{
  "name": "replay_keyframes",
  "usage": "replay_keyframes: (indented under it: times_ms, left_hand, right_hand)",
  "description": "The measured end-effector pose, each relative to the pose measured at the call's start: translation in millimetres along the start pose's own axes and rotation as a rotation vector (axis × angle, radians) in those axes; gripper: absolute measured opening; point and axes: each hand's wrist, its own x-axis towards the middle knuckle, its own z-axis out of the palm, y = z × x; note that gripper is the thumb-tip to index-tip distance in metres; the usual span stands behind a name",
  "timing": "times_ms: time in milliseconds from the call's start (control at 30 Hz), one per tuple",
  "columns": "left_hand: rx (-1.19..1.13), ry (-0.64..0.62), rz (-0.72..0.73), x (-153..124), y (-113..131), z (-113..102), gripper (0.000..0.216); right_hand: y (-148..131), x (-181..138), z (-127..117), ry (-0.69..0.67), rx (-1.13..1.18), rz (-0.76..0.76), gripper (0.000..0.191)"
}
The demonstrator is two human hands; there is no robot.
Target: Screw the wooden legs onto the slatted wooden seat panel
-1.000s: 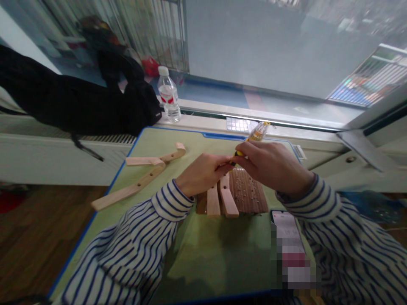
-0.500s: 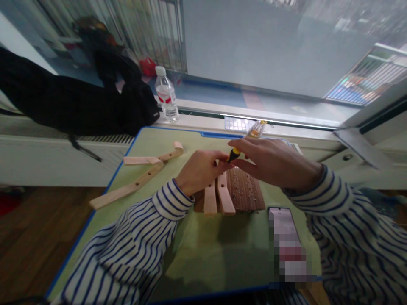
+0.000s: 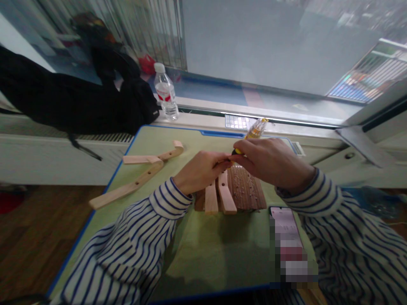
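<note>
Above the wooden slats (image 3: 246,192), right hand (image 3: 270,163) grips a screwdriver (image 3: 255,130), left hand (image 3: 200,170) pinched over its hidden tip.

Open mat (image 3: 206,254) nr front edge, wood arms (image 3: 136,182) on left, phone (image 3: 286,228) at right, slat panel (image 3: 248,192) centre

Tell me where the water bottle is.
In the head view, the water bottle stands upper left on the windowsill, just beside the black bag, beyond the green table.
</note>
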Motion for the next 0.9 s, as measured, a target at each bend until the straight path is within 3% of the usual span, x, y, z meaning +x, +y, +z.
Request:
replay_keyframes:
  times_ms: [233,500,900]
  left_hand:
    - [0.015,-0.019,0.003,0.7,2.5,-1.2,0.03]
    - [0.071,0.137,-0.055,1.6,4.2,-1.1,0.026]
    - [0.016,0.094,-0.063,-1.0,0.4,-4.4,0.023]
  right_hand:
    - [0.3,-1.0,1.3,-0.001,-0.005,0.02,0.032]
    - [-1.7,0.6,0.2,0.002,-0.022,0.029,0.035]
    - [2.4,0.2,-5.3,-0.045,0.176,-0.1,0.028]
